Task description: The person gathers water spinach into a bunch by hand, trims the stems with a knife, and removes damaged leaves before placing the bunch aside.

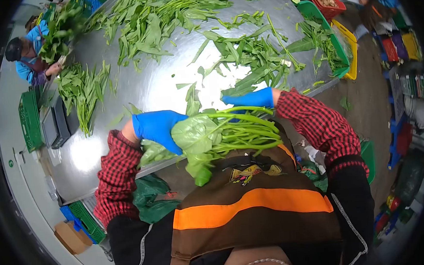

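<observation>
A bunch of leafy green stems (241,133) is held in front of the brown apron, leaves to the left and cut stem ends to the right. My left hand (159,130), in a blue glove, is wrapped round its leafy end. Behind the stems, my right hand (251,99), also gloved in blue, lies against the bunch's far side; its fingers are partly hidden and I cannot make out their grip. Loose greens (251,57) lie on the metal table (160,87) just beyond my hands.
A large heap of greens (151,19) covers the table's far side, with a smaller bunch (84,89) at left. A co-worker (30,53) holds greens there. A scale (56,122) sits at the left edge. Green (329,30), yellow and red (328,6) crates stand at right.
</observation>
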The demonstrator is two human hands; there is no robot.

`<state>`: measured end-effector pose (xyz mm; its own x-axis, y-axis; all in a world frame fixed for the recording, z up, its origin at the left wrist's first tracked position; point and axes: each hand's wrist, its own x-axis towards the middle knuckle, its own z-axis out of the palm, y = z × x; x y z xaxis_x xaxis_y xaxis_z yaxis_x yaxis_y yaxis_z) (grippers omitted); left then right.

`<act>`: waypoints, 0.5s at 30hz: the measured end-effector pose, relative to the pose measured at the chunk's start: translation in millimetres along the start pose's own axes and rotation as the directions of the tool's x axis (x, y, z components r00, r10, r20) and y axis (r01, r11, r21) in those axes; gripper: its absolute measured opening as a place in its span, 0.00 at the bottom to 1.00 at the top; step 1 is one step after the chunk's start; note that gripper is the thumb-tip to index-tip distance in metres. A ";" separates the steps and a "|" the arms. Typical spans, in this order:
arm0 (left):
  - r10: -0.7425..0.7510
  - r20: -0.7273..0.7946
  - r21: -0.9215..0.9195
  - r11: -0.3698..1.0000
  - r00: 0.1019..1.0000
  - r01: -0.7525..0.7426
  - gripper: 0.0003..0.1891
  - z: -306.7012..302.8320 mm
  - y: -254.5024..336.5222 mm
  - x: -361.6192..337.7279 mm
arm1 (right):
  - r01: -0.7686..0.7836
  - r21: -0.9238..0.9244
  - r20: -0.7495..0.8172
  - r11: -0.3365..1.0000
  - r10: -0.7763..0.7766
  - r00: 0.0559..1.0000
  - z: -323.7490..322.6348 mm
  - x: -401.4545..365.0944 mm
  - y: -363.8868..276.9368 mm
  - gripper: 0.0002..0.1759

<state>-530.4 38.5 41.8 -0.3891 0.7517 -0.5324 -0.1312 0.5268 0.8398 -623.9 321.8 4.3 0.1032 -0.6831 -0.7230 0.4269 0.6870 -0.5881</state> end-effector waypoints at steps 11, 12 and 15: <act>0.133 -0.739 0.569 0.648 0.661 0.507 0.54 -50.8 6.6 22.6 | 0.205 -0.418 -0.071 0.885 -0.257 0.964 2.0 6.6 41.5 0.26; 0.423 -0.787 0.606 0.397 0.449 0.689 0.52 -45.5 12.7 23.7 | 0.357 -0.212 -0.220 0.910 -0.401 0.889 -4.6 1.6 36.1 0.25; 0.613 -0.770 0.621 0.653 0.179 0.434 0.37 -18.9 56.3 12.1 | 0.644 0.328 -0.525 0.691 -0.433 0.732 -25.8 -13.7 30.2 0.19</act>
<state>-559.7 69.8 84.6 -0.8518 0.1522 0.5013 0.3117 0.9163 0.2514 -635.6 358.3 -12.9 -0.5811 -0.6679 -0.4650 0.6562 -0.0466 -0.7531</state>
